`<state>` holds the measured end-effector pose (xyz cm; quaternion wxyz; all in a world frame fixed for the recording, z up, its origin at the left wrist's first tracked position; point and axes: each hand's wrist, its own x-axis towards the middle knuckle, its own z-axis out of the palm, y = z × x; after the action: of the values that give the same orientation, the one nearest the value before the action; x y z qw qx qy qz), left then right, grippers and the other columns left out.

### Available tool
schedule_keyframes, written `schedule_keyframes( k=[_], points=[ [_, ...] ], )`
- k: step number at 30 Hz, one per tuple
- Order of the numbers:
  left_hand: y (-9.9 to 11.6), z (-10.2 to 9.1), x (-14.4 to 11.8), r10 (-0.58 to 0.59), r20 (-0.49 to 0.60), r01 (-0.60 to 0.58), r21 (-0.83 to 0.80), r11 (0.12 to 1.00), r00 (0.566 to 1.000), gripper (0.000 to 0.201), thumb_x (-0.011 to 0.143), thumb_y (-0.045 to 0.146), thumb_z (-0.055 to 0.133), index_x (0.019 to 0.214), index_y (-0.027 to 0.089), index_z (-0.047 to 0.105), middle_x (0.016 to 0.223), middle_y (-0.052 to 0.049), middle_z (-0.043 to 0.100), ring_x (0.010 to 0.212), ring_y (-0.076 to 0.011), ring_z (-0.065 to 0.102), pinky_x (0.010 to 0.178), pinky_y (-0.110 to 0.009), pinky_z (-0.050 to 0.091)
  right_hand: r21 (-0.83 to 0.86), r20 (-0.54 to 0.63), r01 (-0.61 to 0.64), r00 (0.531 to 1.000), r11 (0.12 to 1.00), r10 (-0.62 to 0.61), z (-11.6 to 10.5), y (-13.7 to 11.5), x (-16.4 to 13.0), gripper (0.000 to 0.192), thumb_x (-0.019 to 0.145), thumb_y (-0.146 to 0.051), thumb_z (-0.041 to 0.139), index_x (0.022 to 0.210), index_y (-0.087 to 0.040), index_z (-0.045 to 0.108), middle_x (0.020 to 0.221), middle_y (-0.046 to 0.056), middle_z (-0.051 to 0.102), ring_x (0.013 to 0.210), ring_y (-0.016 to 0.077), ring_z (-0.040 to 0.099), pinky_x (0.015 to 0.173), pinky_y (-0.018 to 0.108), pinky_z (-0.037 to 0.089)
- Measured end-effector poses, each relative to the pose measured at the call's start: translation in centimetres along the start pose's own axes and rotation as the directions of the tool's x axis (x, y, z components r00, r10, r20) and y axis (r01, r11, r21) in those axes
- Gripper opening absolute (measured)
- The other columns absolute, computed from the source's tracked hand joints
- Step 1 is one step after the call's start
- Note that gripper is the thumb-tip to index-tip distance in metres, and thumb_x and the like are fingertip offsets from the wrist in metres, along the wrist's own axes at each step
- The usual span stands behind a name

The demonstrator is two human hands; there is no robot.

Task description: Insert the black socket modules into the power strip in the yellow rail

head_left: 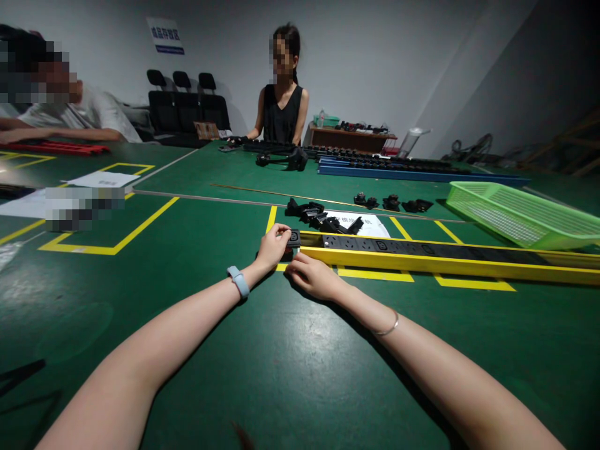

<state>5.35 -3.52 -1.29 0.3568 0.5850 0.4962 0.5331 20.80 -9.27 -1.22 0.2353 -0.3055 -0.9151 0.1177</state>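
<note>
A long yellow rail point(450, 262) with black socket modules set in it lies across the green table, its left end in front of me. My left hand point(272, 245) pinches a small black socket module point(294, 238) at that left end. My right hand point(313, 276) rests against the near side of the rail's end, fingers curled on it. A pile of loose black socket modules point(323, 219) lies just behind the rail, beside a white paper sheet point(370, 225).
A green plastic basket point(520, 215) stands at the right. Blue rails point(412, 170) lie further back, where a person in black sits. Another person leans on the table at far left near red rails point(56, 148). Yellow tape lines point(112, 244) mark the table.
</note>
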Motion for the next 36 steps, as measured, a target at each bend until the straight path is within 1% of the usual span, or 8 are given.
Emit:
schedule_keyframes(
  k=[9,15,22,26,31,36],
  points=[
    [-0.05,-0.09,-0.03,0.007,0.027,-0.007,-0.004,1.0,1.0,0.016,0.081,0.026,0.053,0.087,0.016,0.063,0.085,-0.004,0.067,0.077,-0.0148,0.062,0.068,-0.024,0.05,-0.002,0.002,-0.004,1.0,1.0,0.004,0.0,-0.03,0.03,0.013,0.09,-0.018,0.048,0.095,-0.017,0.06,0.098,0.007,0.055,0.083,0.0151,0.055,0.074,0.026,0.044],
    [-0.4,-0.09,0.02,-0.004,0.032,0.004,0.008,1.0,0.999,0.019,0.081,0.029,0.051,0.086,0.017,0.065,0.086,-0.005,0.067,0.075,-0.0151,0.061,0.062,-0.023,0.049,-0.011,0.005,-0.005,1.0,1.0,0.005,-0.02,-0.06,0.04,0.013,0.091,-0.018,0.047,0.095,-0.017,0.06,0.096,0.006,0.055,0.082,0.0149,0.054,0.073,0.025,0.044],
    [-0.5,-0.07,0.03,0.006,0.033,-0.006,-0.001,1.0,0.999,0.019,0.081,0.029,0.05,0.086,0.017,0.064,0.086,-0.004,0.067,0.075,-0.015,0.061,0.063,-0.023,0.048,-0.002,0.002,-0.005,1.0,1.0,0.005,0.01,-0.04,0.01,0.013,0.09,-0.018,0.048,0.095,-0.018,0.06,0.097,0.006,0.055,0.082,0.0147,0.055,0.073,0.025,0.044],
    [-0.5,-0.14,0.05,0.047,0.026,-0.048,0.041,0.998,0.999,0.018,0.08,0.027,0.051,0.084,0.018,0.066,0.085,-0.004,0.068,0.078,-0.0151,0.061,0.07,-0.024,0.048,0.002,-0.002,-0.002,1.0,1.0,0.002,-0.01,-0.04,0.03,0.013,0.09,-0.018,0.048,0.095,-0.018,0.06,0.098,0.006,0.055,0.083,0.015,0.055,0.074,0.026,0.044],
    [-0.65,-0.17,0.06,0.013,0.04,-0.015,0.034,0.999,0.999,0.019,0.08,0.03,0.051,0.085,0.019,0.066,0.085,-0.004,0.068,0.074,-0.0153,0.06,0.065,-0.025,0.048,0.011,-0.004,-0.001,1.0,1.0,0.001,-0.06,-0.08,0.05,0.012,0.089,-0.017,0.048,0.095,-0.018,0.06,0.098,0.006,0.055,0.082,0.0151,0.054,0.073,0.026,0.044],
    [-0.59,-0.11,0.04,0.039,0.008,-0.039,0.04,0.998,0.999,0.017,0.081,0.028,0.052,0.084,0.018,0.065,0.084,-0.004,0.067,0.076,-0.0151,0.061,0.068,-0.025,0.048,0.0,-0.001,-0.001,1.0,1.0,0.001,-0.04,-0.05,0.01,0.013,0.09,-0.018,0.048,0.095,-0.017,0.06,0.096,0.006,0.054,0.081,0.0148,0.054,0.073,0.025,0.044]
  ],
)
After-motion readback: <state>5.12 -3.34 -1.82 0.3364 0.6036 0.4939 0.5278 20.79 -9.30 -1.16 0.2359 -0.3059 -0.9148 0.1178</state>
